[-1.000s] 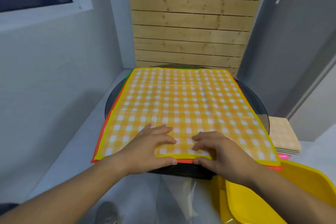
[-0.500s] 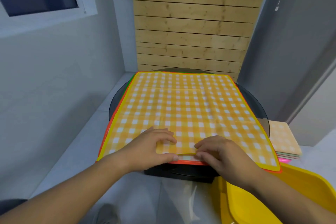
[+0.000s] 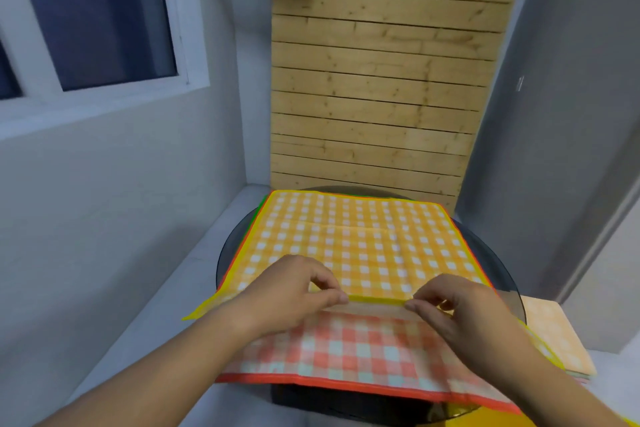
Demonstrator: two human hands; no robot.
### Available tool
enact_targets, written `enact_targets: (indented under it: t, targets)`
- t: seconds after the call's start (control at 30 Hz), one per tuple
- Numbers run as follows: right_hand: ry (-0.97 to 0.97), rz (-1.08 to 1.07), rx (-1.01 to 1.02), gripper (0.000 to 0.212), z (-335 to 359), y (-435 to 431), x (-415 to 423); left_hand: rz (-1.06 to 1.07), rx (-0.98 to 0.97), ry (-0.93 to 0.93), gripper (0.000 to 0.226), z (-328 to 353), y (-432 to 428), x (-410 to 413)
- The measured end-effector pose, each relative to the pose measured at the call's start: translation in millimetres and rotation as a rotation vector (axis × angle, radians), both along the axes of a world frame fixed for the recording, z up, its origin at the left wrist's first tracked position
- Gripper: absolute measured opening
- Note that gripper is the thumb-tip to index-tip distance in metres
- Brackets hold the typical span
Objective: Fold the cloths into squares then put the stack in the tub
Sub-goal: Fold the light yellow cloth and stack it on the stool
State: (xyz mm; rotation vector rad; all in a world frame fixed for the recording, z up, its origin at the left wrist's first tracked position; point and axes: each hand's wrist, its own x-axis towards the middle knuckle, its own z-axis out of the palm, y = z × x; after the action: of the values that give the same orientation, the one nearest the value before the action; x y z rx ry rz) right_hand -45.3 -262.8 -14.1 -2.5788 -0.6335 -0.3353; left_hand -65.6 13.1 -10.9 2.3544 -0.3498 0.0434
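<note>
Cloth lay in layers on the round glass table (image 3: 498,274), with the yellow cloth (image 3: 353,243) on top, checked in white and spread flat over most of the tabletop. A crease ran left to right across its far half. Its near edge was raised off the layer below, held near the middle. The left hand (image 3: 287,291) pinched the hem between the thumb and curled forefinger, with the other fingers tucked in beside them. The right hand (image 3: 460,308) pinched the same hem a little further right in the same way, its thumb tip pointing toward the left thumb; the two hands were close but apart. The cloth's near left corner hung past the table's rim. Beneath it the red cloth (image 3: 346,354), checked in red and white with a red hem, lay uncovered along the near side, its near edge overhanging the table. A thin green edge (image 3: 262,204) of another cloth showed at the far left corner of the pile. Both forearms were bare and reached in from the near side. The table's dark glass showed to the left and right of the cloths, with a black base (image 3: 329,399) under its near edge. To the near right, just beside the table and lower, sat a stack of folded cloths (image 3: 554,340), pale orange on top. A sliver of the yellow tub (image 3: 509,421) showed at the near right, below the red hem. Behind the table a wooden slat panel (image 3: 381,97) stood between grey walls, and a white-framed window (image 3: 97,10) was set in the left wall.
</note>
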Motion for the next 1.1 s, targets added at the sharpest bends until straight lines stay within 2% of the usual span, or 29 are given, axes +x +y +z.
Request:
enact_targets:
  t: [0.17, 0.3, 0.43, 0.57, 0.77, 0.93, 1.1]
  targets:
    - [-0.072, -0.189, 0.041, 0.018, 21.8, -3.5, 33.5, -0.010, 0.176, -0.134, 0.019, 32.7, 4.9, 41.9]
    - [-0.220, -0.242, -0.051, 0.016, 31.5, 9.4, 73.0, 0.007, 0.452, -0.204, 0.026, 45.1, 13.1, 92.3]
    - [-0.197, -0.325, -0.167, 0.021, 19.2, 18.1, 123.1, 0.069, 0.632, -0.166, 0.029, 42.2, 19.2, 135.2]
    - [-0.085, -0.337, -0.146, 0.021, -1.3, 21.5, 169.7, 0.144, 0.604, -0.105, 0.026, 21.5, 17.3, 169.0]
    - [0.174, -0.333, -0.089, 0.023, -36.9, 27.7, 226.5, 0.365, 0.424, -0.015, 0.029, -37.3, 13.1, 215.2]
    - [0.163, -0.330, -0.021, 0.026, -68.4, 27.9, 249.9, 0.472, 0.327, -0.075, 0.028, -81.2, 13.0, 229.7]
    - [0.136, -0.337, 0.036, 0.027, -82.1, 25.6, 260.9, 0.492, 0.220, -0.151, 0.024, -90.5, 14.1, 231.1]
